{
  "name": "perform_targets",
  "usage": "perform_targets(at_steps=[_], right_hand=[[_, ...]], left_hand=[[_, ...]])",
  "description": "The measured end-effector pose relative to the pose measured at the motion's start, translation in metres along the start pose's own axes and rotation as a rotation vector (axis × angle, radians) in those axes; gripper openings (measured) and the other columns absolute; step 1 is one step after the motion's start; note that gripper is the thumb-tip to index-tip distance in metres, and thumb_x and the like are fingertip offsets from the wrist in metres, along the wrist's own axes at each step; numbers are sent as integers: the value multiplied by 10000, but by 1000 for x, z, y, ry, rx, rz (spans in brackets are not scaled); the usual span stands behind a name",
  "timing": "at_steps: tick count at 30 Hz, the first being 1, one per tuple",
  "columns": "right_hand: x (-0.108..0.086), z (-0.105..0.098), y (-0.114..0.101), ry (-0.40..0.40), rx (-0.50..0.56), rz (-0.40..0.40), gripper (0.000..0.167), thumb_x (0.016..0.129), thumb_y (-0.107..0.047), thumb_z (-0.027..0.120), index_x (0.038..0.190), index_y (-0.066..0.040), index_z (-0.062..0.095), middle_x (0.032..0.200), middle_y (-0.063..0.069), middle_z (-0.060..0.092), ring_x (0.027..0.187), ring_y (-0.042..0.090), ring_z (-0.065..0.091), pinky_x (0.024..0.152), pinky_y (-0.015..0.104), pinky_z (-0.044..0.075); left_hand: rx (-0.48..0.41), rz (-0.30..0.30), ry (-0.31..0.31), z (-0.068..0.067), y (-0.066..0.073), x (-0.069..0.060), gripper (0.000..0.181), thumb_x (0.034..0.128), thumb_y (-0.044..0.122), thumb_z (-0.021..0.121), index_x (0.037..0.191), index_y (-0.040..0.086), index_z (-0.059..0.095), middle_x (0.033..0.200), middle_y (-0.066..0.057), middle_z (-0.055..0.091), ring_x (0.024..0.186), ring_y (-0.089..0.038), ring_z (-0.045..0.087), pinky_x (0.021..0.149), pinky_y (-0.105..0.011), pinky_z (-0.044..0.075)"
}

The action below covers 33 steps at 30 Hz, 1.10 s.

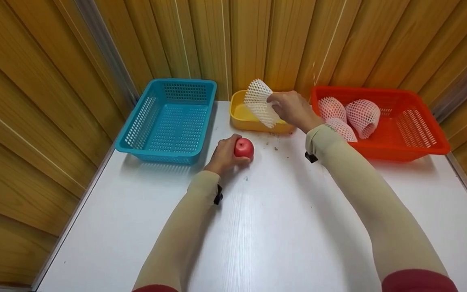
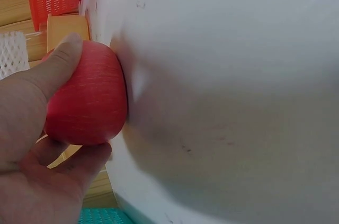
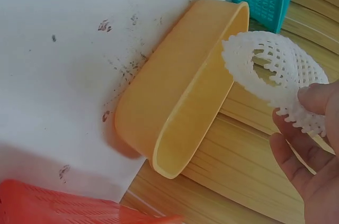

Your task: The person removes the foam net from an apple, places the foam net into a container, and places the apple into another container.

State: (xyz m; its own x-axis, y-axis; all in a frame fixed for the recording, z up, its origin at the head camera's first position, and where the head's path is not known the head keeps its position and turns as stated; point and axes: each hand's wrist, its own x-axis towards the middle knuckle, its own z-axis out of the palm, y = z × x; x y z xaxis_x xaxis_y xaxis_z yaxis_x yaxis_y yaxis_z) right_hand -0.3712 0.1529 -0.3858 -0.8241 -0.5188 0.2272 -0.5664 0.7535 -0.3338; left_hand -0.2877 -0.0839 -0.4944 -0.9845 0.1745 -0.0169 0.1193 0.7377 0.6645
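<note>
– So, how do our 2 hands stand?

– Our left hand (image 1: 226, 153) has its thumb and fingers clamped round the red apple (image 1: 245, 148), which seems to rest on the white table (image 1: 266, 227), in front of the yellow tub (image 1: 253, 125) and right of the blue basket (image 1: 178, 125). Our right hand (image 1: 294, 107) pinches the foam net (image 1: 259, 99) by its edge, raised above the tub

– And what would make for good handling?

– Lightness, we think: the table seems to bear the apple, so an even, gentle hold should steady it without bruising. With the net, we'd want all the mesh inside the tub's rim before loosening the pinch, lest it snag

– Anything to mind on our right?

– Yes, the red basket (image 1: 395, 149) with 3 netted fruits (image 1: 364, 115); our right sleeve (image 1: 345, 156) passes over or just beside its near corner, we can't tell which, so we'd better not knock it
</note>
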Motion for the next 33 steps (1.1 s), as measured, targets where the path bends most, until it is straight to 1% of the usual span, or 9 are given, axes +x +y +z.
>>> perform_targets(at_steps=[4,7,12,14,19,23,26,30,33], right_hand=[[7,0,1,1,22,32,298,1006,-78,644,1297,-58,706,1288,166,694,1006,352,673,935,472,577],[12,2,3,17,49,60,319,1013,-47,595,1316,-47,696,1281,162,695,863,316,631,792,393,596],[18,8,7,36,153,161,360,1011,-62,554,1346,-80,686,953,131,667,599,208,458,487,262,409],[20,10,10,37,183,190,361,1016,-85,556,1355,-85,680,828,107,568,563,184,421,468,233,379],[25,18,18,26,235,249,373,1039,-149,562,1397,-89,644,764,69,476,560,171,418,487,236,403],[29,25,25,33,285,298,387,1039,-156,560,1416,-98,629,848,107,552,574,176,430,491,234,415],[31,32,30,44,320,322,394,1036,-147,559,1422,-106,625,1048,139,642,658,214,488,539,240,457],[33,41,34,37,356,351,400,1040,-147,559,1436,-120,613,1329,141,636,899,280,576,709,300,548],[34,48,37,31,361,351,400,1037,-133,559,1433,-103,612,1431,133,594,1025,299,568,837,361,560]], left_hand=[[-10,-10,4,-1,-1,-1,753,813,298,893,1431,146,492,1370,-91,609,1279,-287,495,1070,-432,479],[-9,-16,9,-1,-1,-2,752,811,291,895,1429,146,492,1365,-93,610,1277,-280,504,1068,-424,486],[-1,-27,9,-2,0,-2,754,821,288,887,1440,147,481,1380,-96,604,1288,-271,509,1089,-413,471],[-5,-37,8,-2,1,-1,754,822,287,887,1442,153,479,1385,-92,600,1292,-267,503,1094,-416,465],[-11,-58,9,-1,3,0,754,813,284,894,1435,167,484,1380,-81,600,1284,-260,502,1100,-418,457],[-5,-56,5,0,4,1,746,814,287,892,1430,170,487,1377,-80,603,1282,-256,507,1103,-408,453],[-3,-62,4,1,4,1,737,815,291,889,1425,177,491,1374,-78,600,1282,-254,503,1098,-406,459],[0,-70,8,2,5,1,733,817,290,888,1425,179,494,1374,-77,599,1283,-257,501,1094,-408,464],[-1,-66,12,3,4,1,728,815,290,889,1419,176,500,1366,-75,605,1275,-255,509,1089,-403,467]])
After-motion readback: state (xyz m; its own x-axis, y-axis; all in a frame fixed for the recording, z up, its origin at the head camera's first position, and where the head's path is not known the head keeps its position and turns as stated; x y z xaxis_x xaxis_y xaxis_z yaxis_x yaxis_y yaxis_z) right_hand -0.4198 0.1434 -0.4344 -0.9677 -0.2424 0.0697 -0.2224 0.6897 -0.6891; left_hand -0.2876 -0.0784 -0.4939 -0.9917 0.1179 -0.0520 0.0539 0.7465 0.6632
